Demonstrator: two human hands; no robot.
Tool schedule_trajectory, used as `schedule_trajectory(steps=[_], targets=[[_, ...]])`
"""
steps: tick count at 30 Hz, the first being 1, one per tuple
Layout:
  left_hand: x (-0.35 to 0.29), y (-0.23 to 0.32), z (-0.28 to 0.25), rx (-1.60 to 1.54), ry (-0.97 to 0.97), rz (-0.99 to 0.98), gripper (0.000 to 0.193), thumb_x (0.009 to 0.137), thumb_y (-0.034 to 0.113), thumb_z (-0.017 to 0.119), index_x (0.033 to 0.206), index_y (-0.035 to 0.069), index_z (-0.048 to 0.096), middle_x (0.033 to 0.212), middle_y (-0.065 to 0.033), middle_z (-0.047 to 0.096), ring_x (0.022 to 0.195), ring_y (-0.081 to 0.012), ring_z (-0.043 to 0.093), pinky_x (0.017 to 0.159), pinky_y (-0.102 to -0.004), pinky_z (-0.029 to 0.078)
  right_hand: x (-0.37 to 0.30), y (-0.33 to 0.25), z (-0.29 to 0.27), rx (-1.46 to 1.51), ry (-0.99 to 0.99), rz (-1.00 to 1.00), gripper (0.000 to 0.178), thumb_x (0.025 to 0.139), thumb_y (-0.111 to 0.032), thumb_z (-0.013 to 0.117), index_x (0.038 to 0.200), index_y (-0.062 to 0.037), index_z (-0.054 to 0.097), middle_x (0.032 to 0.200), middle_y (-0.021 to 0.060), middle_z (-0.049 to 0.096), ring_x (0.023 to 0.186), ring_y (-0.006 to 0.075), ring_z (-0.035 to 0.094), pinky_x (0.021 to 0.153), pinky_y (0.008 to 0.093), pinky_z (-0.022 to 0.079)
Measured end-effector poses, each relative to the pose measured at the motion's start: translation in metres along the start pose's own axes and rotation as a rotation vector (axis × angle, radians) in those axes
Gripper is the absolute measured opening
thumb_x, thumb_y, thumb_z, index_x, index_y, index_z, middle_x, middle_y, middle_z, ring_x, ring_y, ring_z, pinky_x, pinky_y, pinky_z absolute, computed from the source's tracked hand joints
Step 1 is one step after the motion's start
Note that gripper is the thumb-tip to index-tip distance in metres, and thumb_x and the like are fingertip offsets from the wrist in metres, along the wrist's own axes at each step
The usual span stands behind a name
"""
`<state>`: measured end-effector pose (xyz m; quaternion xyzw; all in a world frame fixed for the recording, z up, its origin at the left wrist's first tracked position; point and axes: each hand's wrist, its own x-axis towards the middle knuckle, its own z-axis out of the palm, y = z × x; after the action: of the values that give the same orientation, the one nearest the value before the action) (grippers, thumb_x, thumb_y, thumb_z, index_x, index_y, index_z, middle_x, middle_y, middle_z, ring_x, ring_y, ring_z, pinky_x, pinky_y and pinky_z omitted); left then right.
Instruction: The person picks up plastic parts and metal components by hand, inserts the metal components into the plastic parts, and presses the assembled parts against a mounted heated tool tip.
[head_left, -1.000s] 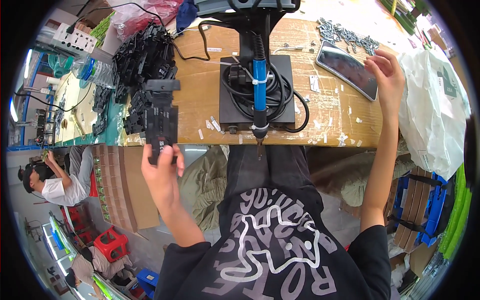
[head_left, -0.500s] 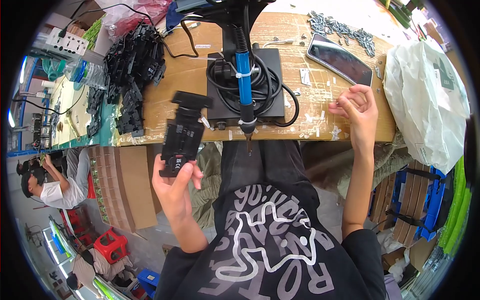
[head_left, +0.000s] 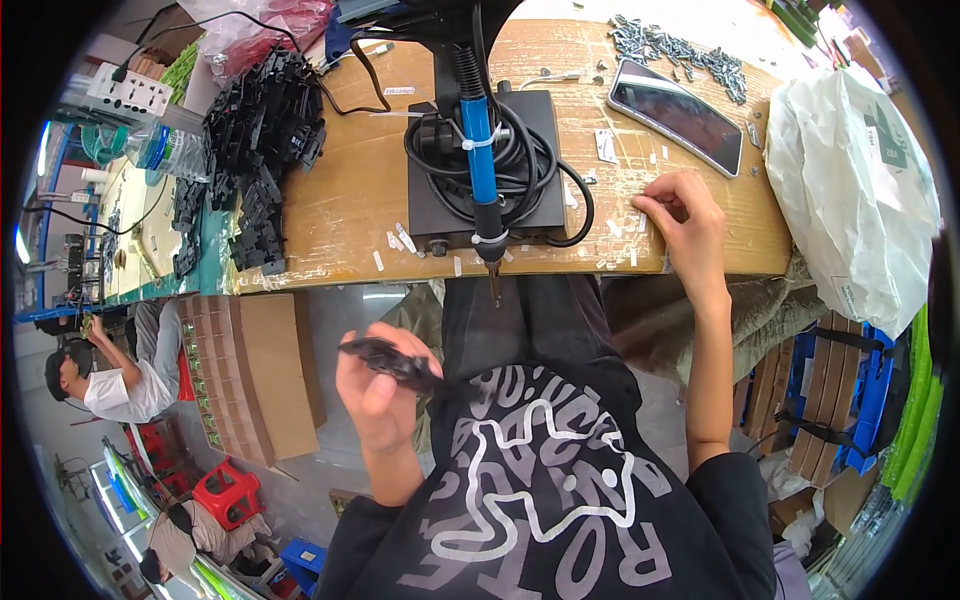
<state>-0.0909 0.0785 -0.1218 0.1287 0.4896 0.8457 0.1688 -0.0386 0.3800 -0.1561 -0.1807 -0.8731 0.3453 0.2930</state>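
Note:
A black plastic part [head_left: 392, 361] is gripped in my left hand [head_left: 378, 405], below the table's front edge and close to my shirt. It is tilted almost edge-on, so its broad face is hidden. My right hand [head_left: 688, 222] is over the table's right part, thumb and forefinger tips pressed together just above the surface. Whether anything small sits between those tips cannot be seen. Beyond that hand lies a dark-screened phone [head_left: 676, 117]. Between my hands hangs a blue-handled tool resembling a soldering iron [head_left: 478, 150], its metal tip pointing down past the table edge.
Behind the blue tool, a black box [head_left: 430, 200] carries coiled cable. A heap of black plastic parts [head_left: 265, 130] lies at left, screws [head_left: 680, 50] at the back right. White scraps dot the table [head_left: 350, 170]. A white plastic bag [head_left: 850, 200] stands at right; a co-worker [head_left: 100, 365] sits far left.
My left hand has drawn the black part down toward my body and turned it from face-on to nearly edge-on. My right hand has shifted left and lower over the table.

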Motion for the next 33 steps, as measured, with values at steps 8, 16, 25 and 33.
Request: schedule_trajectory(steps=[8,16,25,33], targets=[[-0.02,-0.022,-0.007,0.275,0.057,-0.08,0.033,0.07,0.017,0.062,0.09,-0.001,0.045,0.085,-0.0101,0.05,0.068,-0.0162,0.052,0.059,-0.0259,0.046,-0.001,-0.008,-0.015,0.054,-0.072,0.033,0.019,0.067,-0.003,0.065,0.083,0.0008,0.055,0.082,0.0079,0.053,0.071,0.0182,0.052,0.064,0.0264,0.043],[-0.013,-0.02,0.018,0.165,-0.25,-0.085,0.024,0.071,-0.008,0.058,0.094,-0.006,0.05,0.09,-0.0102,0.05,0.08,-0.0134,0.049,0.07,-0.0235,0.041,-0.008,-0.006,-0.022,-0.056,-0.01,0.112,0.016,0.069,0.0,0.062,0.083,0.0011,0.054,0.079,0.0079,0.053,0.072,0.0188,0.052,0.067,0.0276,0.042],[-0.004,-0.028,0.034,0.301,-0.262,-0.242,0.022,0.075,-0.006,0.057,0.096,-0.007,0.05,0.088,-0.0064,0.051,0.076,-0.0076,0.049,0.066,-0.0186,0.041,-0.011,0.001,-0.015,0.048,0.052,0.203,0.008,0.076,-0.002,0.058,0.081,0.0013,0.053,0.076,0.0074,0.055,0.064,0.0136,0.052,0.06,0.0245,0.042],[-0.009,-0.035,0.042,0.296,-0.231,-0.329,0.02,0.076,-0.005,0.056,0.096,-0.006,0.051,0.089,-0.0052,0.052,0.08,-0.008,0.052,0.068,-0.0193,0.043,-0.028,-0.017,-0.014,0.506,0.107,0.308,0.011,0.078,0.004,0.056,0.089,0.0035,0.055,0.079,0.0064,0.059,0.071,0.0118,0.058,0.064,0.0214,0.046]])
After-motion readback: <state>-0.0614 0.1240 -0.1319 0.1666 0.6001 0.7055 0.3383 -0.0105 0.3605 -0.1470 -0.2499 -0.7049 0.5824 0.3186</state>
